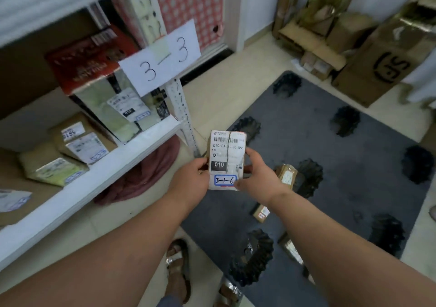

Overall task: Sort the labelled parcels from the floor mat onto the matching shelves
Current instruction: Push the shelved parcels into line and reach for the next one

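Both hands hold parcel (226, 160) (tagged 3-1-6) beside shelf (99, 177).

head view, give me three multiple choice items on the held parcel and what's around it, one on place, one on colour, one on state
1. Where does the sign reading 3-3 hang?
A. on the shelf post
B. on the floor mat
C. on the big carton

2. What colour is the floor mat?
A. red
B. dark grey with black patches
C. white

3. How is the parcel marked 3-1-6 held?
A. lying on the mat
B. in one hand only
C. between both hands

Answers
1. A: the sheet is fixed to the white upright of the shelf.
2. B: grey pile with black shapes.
3. C: the left hand and the right hand grip its two sides above the floor.
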`<state>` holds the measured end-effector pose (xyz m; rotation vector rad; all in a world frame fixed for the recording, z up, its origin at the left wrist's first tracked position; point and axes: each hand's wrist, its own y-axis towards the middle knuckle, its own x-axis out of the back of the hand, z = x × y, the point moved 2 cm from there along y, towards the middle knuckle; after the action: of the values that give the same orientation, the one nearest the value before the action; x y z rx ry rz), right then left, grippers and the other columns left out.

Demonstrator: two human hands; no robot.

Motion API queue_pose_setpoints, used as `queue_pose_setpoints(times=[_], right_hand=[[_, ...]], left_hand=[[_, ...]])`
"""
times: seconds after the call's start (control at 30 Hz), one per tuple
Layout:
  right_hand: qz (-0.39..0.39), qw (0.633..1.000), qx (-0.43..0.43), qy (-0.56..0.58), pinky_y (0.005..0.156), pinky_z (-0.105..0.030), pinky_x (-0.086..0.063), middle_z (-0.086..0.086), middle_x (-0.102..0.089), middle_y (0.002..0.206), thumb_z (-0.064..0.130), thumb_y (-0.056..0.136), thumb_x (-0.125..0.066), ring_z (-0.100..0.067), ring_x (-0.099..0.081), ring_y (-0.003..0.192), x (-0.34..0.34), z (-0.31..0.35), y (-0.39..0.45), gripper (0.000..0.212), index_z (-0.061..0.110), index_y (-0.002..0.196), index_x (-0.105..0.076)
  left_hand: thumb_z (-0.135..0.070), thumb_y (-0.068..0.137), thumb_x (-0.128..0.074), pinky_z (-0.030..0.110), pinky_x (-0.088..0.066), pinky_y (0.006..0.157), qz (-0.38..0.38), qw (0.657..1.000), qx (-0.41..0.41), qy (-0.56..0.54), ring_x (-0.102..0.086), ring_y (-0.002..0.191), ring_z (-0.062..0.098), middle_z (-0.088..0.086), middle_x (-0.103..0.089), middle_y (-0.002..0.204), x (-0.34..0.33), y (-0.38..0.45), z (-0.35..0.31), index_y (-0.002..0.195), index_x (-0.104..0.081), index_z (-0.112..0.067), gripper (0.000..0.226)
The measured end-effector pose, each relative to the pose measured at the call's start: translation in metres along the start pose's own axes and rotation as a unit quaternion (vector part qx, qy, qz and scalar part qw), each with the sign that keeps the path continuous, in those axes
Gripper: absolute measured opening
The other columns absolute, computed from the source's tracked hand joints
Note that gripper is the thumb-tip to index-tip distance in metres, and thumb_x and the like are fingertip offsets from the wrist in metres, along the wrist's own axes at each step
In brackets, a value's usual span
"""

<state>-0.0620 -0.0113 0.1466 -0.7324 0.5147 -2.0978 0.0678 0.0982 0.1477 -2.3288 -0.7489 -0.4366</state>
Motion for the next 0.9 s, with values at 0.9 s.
queue_pose_setpoints(times=[0.9], right_hand=[[0.051,0.973,0.187,-0.124,0.095,-0.046,-0.053,0.005,-0.066,0.122,0.011,0.076,-0.071,-0.019,-0.065,0.106,-0.176,0.177,-0.183,0.095,0.048,0.147,-0.019]], left_hand=[[-0.016,0.099,-0.049,0.035,-0.053,0.085,-0.184,0.982,-0.039,-0.019,-0.064,0.096,0.018,-0.006,-0.068,0.106,0.249,-0.226,0.041,0.134,-0.059,-0.030,0.039]])
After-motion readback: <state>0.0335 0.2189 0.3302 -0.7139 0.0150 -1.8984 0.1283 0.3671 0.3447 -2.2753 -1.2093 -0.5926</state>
